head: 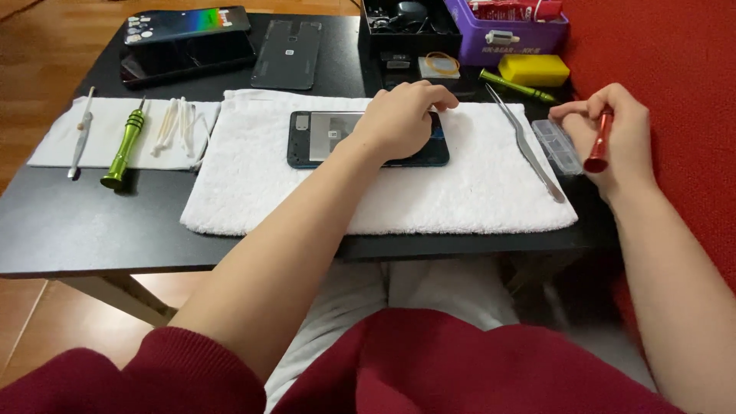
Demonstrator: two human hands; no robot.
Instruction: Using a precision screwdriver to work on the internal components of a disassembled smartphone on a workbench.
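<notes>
A phone with its back cover off (pixel 326 138) lies flat on a white towel (pixel 383 195) on a black table (pixel 77 226). My left hand (pixel 402 119) rests on the phone's right half, fingers curled down onto it. My right hand (pixel 609 134) is at the table's right edge, gripping a red screwdriver (pixel 599 142) that points downward. Its fingertips touch a small clear plastic case (pixel 558 146). Long metal tweezers (pixel 529 146) lie on the towel between my two hands.
At left, a white cloth (pixel 54 142) holds a green screwdriver (pixel 125 149), a metal pick (pixel 79 132) and cotton swabs (pixel 175 126). Behind lie two phones (pixel 188 42), a back cover (pixel 289 54), a black box (pixel 410 27), a purple box (pixel 517 34), a yellow block (pixel 533 69) and a second green screwdriver (pixel 515 86).
</notes>
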